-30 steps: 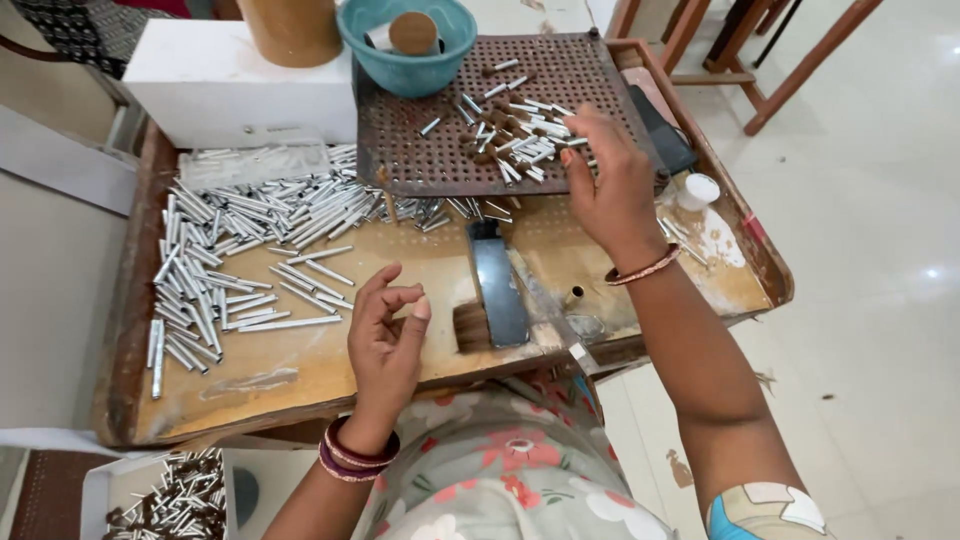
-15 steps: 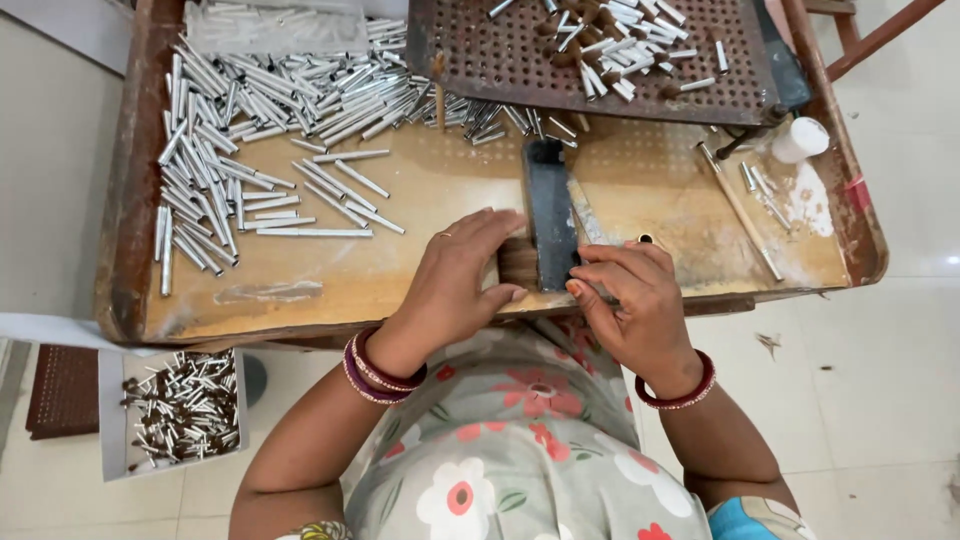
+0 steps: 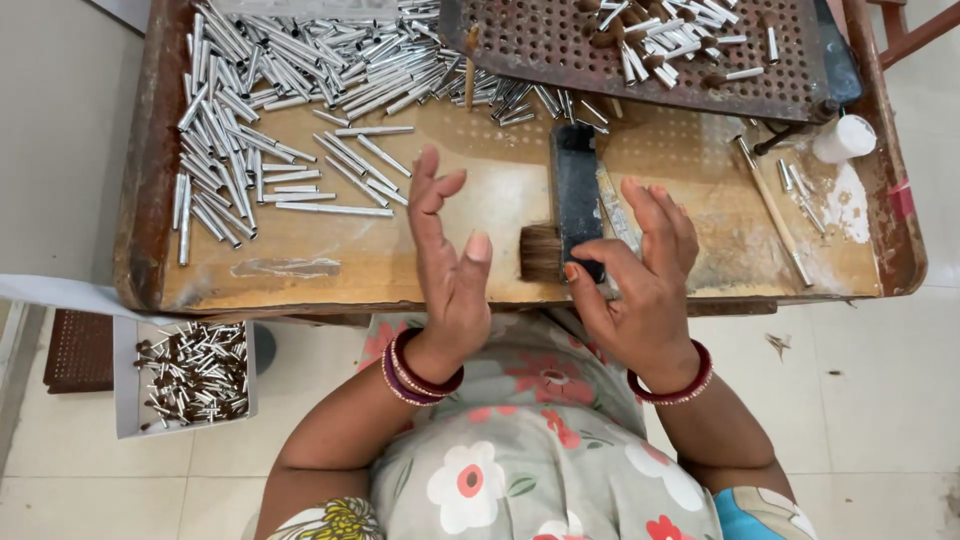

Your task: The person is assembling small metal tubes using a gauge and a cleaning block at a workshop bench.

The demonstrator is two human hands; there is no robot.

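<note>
Head view: the left hand (image 3: 445, 270), which lay on the brush half a second ago, now stands lifted and wide open beside it, while the right hand (image 3: 635, 285) pinches the dark block (image 3: 577, 195) over the brush (image 3: 541, 253) on the worktop (image 3: 330, 265), metal tubes (image 3: 270, 110) beyond.

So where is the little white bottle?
In the head view the little white bottle lies at the far right of the wooden tray, just below the perforated metal plate, beyond the right hand.
</note>
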